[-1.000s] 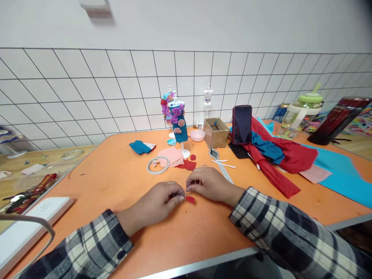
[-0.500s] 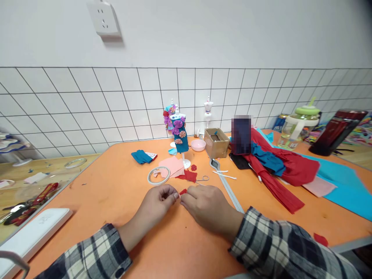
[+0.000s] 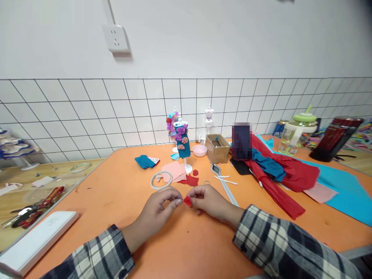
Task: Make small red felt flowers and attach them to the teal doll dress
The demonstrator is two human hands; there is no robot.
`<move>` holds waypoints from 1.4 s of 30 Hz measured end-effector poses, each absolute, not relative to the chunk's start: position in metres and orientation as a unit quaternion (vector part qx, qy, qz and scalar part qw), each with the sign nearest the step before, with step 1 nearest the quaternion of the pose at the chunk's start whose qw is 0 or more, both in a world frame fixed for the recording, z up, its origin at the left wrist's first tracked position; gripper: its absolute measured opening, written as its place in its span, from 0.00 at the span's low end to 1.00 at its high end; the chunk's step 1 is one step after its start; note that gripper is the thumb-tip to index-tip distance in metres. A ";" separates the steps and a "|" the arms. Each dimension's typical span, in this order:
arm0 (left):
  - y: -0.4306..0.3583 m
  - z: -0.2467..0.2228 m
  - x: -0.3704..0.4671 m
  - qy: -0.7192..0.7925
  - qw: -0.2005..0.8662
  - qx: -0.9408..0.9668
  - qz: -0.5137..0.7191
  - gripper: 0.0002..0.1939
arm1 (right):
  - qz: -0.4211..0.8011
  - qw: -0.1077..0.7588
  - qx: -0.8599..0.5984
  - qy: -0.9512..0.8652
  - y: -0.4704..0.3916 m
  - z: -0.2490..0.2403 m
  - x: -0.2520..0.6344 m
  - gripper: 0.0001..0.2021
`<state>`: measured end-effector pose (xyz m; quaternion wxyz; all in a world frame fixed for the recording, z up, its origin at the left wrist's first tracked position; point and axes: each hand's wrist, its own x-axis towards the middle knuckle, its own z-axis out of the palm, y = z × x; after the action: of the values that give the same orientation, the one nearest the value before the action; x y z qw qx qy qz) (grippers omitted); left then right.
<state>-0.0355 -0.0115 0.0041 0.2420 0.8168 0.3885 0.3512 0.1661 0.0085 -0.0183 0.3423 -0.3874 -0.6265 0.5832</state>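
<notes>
A small red paper piece (image 3: 187, 201) is pinched in my right hand (image 3: 207, 200), between thumb and fingers. Just left of it, my left hand (image 3: 163, 206) has thumb and forefinger tips pressed together at the edge of the red piece; what they hold, if anything, is too small to name. Beyond the hands lie a tape roll (image 3: 151, 180), pink paper (image 3: 174, 170), red paper scraps (image 3: 190, 180) and a small red flower (image 3: 195, 172). Behind them stands a mini mannequin in a blue dress (image 3: 183, 145) with purple and pink flowers.
Farther back are a pink bowl (image 3: 199, 150), a cardboard box (image 3: 217, 151) and a bare white mannequin (image 3: 209, 116). Red crepe paper (image 3: 299, 170), a green-lidded jug (image 3: 299, 133) and a dark red flask (image 3: 334, 139) are at the right. A white box-like object (image 3: 40, 240) lies front left.
My right hand has turned and its fingers have lifted, so more of the red piece shows. The view has tilted upward slightly.
</notes>
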 end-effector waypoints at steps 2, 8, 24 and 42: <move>-0.014 0.005 -0.037 0.346 0.240 0.842 0.336 0.10 | 0.651 0.296 -0.350 -0.605 0.011 -0.023 0.168 0.16; -0.015 0.006 -0.039 0.233 0.149 0.931 0.238 0.09 | 0.628 0.212 -0.334 -0.670 0.019 -0.025 0.175 0.09; -0.013 0.004 -0.036 0.349 -0.057 0.913 0.201 0.11 | 0.223 0.454 -0.446 -0.739 0.003 0.004 0.175 0.08; -0.015 0.004 -0.036 0.304 -0.097 0.907 0.276 0.09 | 0.230 0.425 -0.426 -0.765 0.002 -0.002 0.173 0.08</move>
<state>-0.0355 -0.0153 0.0041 -0.0971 0.9068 0.3038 0.2759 0.1731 0.0021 -0.0020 0.4251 -0.4257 -0.7648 0.2304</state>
